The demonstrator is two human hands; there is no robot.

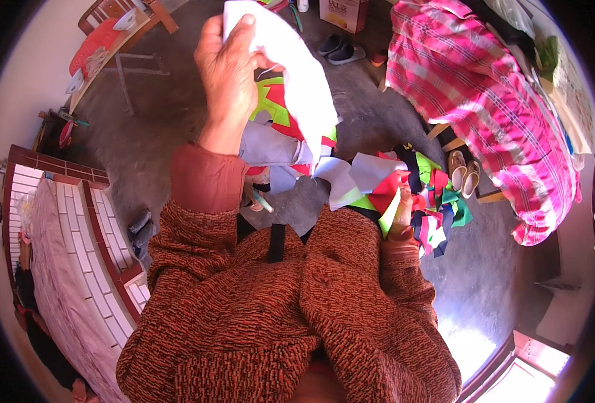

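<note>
Raised at the upper middle, my left hand (229,84) is closed on a white piece of cloth (297,74), the thumb on top. That cloth hangs in a long curve down toward my lap. Low on the right, my right hand (402,209) is closed around fabric scraps, with a red scrap (386,195) and a lime green one (390,213) at its fingers. Pale grey scraps (374,171) spread between the hands. Beyond my knees lies a heap with a grey-blue cloth (270,144) and a lime-and-red cloth (270,101).
More coloured scraps (438,208) pile beside my right hand. A pink plaid cloth (465,101) drapes over furniture at right, with beige shoes (465,173) by it. Dark slippers (341,50) and a cardboard box (344,13) are farther off. A table (119,43) stands upper left.
</note>
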